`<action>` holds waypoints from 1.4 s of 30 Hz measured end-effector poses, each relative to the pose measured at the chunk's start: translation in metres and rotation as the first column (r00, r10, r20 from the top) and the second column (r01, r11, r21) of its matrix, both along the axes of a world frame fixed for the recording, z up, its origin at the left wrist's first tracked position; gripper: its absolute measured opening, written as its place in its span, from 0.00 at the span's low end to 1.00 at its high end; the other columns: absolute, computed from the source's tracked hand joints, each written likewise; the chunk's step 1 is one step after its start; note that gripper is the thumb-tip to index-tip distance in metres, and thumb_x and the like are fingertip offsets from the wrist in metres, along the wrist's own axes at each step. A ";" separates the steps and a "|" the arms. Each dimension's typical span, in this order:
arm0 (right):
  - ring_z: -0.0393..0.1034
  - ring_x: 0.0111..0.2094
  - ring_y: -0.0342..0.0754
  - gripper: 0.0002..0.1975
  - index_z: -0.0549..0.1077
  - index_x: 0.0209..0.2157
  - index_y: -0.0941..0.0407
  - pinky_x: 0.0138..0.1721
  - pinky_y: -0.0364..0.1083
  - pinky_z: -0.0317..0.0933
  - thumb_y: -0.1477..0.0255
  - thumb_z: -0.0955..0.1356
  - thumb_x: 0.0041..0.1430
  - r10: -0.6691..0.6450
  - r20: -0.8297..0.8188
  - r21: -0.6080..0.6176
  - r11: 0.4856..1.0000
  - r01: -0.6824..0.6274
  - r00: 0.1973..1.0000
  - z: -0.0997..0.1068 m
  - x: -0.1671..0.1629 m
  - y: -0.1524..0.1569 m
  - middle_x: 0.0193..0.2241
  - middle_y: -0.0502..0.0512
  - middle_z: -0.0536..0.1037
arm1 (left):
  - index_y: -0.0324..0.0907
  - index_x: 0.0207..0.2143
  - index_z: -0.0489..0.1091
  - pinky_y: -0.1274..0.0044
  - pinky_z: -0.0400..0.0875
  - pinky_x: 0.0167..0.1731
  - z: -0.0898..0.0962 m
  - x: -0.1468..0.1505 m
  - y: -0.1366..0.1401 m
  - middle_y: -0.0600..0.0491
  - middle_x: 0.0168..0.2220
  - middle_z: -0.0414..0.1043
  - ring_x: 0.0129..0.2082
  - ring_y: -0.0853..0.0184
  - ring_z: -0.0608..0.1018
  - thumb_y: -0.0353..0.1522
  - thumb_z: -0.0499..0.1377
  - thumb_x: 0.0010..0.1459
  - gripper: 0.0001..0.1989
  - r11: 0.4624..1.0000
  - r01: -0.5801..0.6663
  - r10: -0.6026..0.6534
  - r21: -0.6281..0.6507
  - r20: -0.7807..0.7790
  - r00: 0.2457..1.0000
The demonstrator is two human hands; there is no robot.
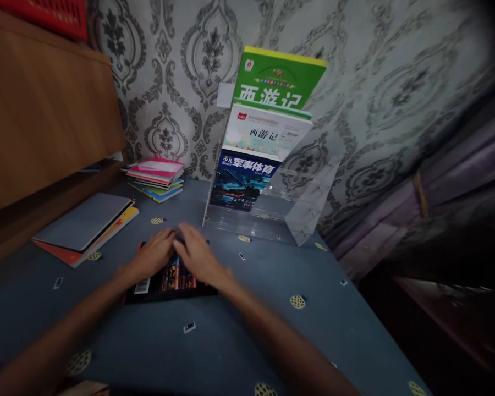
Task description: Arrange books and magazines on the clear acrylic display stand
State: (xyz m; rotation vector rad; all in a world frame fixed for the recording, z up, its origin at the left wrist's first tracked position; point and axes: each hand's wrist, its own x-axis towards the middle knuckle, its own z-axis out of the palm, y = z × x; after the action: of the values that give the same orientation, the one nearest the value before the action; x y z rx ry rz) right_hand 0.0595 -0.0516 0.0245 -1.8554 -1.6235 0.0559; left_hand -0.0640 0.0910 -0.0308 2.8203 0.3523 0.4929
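A dark book (177, 294) with colourful pictures and a white barcode label lies flat on the blue tablecloth. Across its upper left part rests my left hand (155, 254), its fingers stretched towards the other hand. My right hand (196, 256) is over the book's upper right part, fingers bent and slightly blurred. Between its thumb and fingers shows a small dark grey thing (179, 236), too unclear to name. The two hands meet or nearly meet near the book's far edge.
Behind the hands stands a clear acrylic book rack (301, 220) holding a green book (278, 74), a white book (268, 132) and a blue book (241, 184). Left are a stack of books (157, 173) and a grey-covered book (86, 220) beside a wooden cabinet (45, 110).
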 end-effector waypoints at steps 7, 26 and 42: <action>0.47 0.71 0.62 0.37 0.54 0.67 0.73 0.69 0.62 0.47 0.57 0.58 0.71 0.051 0.075 -0.248 0.968 -0.030 0.996 -0.039 -0.024 -0.001 0.68 0.78 0.55 | 0.39 0.62 0.64 0.60 0.63 0.63 -0.024 -0.014 -0.001 0.42 0.63 0.67 0.63 0.57 0.69 0.34 0.44 0.68 0.24 0.990 -0.053 0.051 0.131 0.017 0.999; 0.43 0.72 0.61 0.44 0.51 0.69 0.69 0.70 0.63 0.42 0.47 0.56 0.69 -0.035 0.198 -0.350 0.931 0.104 0.980 -0.037 -0.001 -0.088 0.70 0.72 0.51 | 0.35 0.50 0.71 0.62 0.69 0.48 0.032 -0.007 -0.025 0.39 0.45 0.71 0.48 0.51 0.72 0.42 0.47 0.69 0.22 0.943 -0.166 0.218 0.290 -0.159 0.963; 0.50 0.70 0.62 0.42 0.53 0.70 0.60 0.68 0.66 0.45 0.48 0.63 0.65 -0.029 0.065 -0.250 0.967 0.045 0.997 -0.040 0.006 -0.091 0.68 0.70 0.59 | 0.42 0.31 0.69 0.69 0.69 0.39 0.064 0.002 0.011 0.48 0.34 0.71 0.36 0.59 0.74 0.56 0.46 0.63 0.28 1.000 0.003 0.007 0.025 -0.380 0.925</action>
State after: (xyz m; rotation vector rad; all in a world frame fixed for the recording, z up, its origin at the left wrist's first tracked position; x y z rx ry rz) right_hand 0.0653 -0.1429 -0.0151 -2.0961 -1.6872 0.1992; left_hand -0.0624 0.1019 0.0331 2.9310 0.4233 -0.0587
